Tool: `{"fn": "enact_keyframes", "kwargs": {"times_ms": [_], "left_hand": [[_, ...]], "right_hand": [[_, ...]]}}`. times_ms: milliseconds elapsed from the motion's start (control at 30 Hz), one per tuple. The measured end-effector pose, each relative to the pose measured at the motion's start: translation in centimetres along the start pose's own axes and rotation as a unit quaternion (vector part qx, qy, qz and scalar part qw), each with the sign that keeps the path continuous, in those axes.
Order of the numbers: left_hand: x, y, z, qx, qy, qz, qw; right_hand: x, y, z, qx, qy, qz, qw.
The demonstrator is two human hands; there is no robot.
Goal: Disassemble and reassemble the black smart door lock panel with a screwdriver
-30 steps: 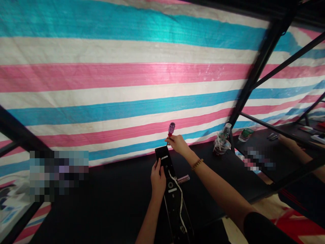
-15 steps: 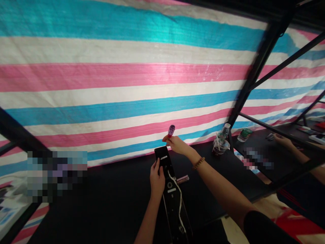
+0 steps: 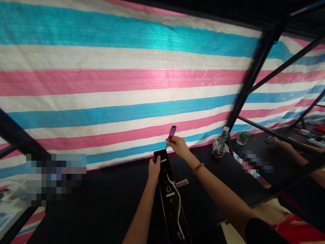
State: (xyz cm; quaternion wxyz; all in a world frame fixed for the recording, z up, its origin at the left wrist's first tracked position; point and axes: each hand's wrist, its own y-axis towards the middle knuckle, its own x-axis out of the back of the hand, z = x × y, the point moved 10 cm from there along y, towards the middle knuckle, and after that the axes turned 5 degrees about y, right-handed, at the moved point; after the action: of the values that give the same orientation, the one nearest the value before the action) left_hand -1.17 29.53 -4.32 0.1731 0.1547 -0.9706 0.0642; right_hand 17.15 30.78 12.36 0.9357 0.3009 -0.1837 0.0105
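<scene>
We see the black panel (image 3: 169, 206) lying lengthwise on the dark table (image 3: 101, 203), its far end toward the striped sheet (image 3: 127, 81) and its near end running down to the bottom of the view. The left hand (image 3: 154, 167) grips the panel near that far end, on its left edge — the thumb rests on the top face, while the other fingers are mostly hidden at the side. In the right hand (image 3: 179, 145) we find the screwdriver (image 3: 173, 130), pinched by closed fingers just below its purple handle. The handle points up and leans slightly right, and the thin shaft runs down to the panel's far right corner; we cannot tell whether the tip touches. A white cable (image 3: 179, 200) trails along the panel's face, and a pink object (image 3: 182, 183) lies just beside its right edge. We notice a beaded bracelet (image 3: 198, 168) on the right wrist. Farther right, a clear cup (image 3: 220, 150) with a straw stands by a bottle (image 3: 225, 133), near a black post (image 3: 250, 86). Beyond the post we make out a green-labelled tub (image 3: 244, 138) and another person's hand (image 3: 282, 145) — too small for us to read its grip.
</scene>
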Motion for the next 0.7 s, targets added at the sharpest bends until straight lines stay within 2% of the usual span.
{"fn": "enact_keyframes", "kwargs": {"times_ms": [233, 467, 567, 700], "left_hand": [[-0.3, -0.4, 0.2, -0.007, 0.032, -0.005, 0.999], [-0.2, -0.3, 0.2, -0.011, 0.029, -0.006, 1.0], [-0.2, -0.4, 0.3, -0.01, 0.025, -0.007, 1.0], [-0.2, -0.4, 0.4, -0.007, 0.024, -0.009, 1.0]], "right_hand": [[-1.2, -0.3, 0.9, 0.014, 0.017, 0.05, 0.998], [-1.0, -0.5, 0.2, 0.01, -0.058, -0.004, 0.998], [-1.0, -0.7, -0.3, -0.016, -0.003, -0.007, 1.0], [-1.9, -0.9, -0.5, -0.032, 0.045, 0.042, 0.998]]}}
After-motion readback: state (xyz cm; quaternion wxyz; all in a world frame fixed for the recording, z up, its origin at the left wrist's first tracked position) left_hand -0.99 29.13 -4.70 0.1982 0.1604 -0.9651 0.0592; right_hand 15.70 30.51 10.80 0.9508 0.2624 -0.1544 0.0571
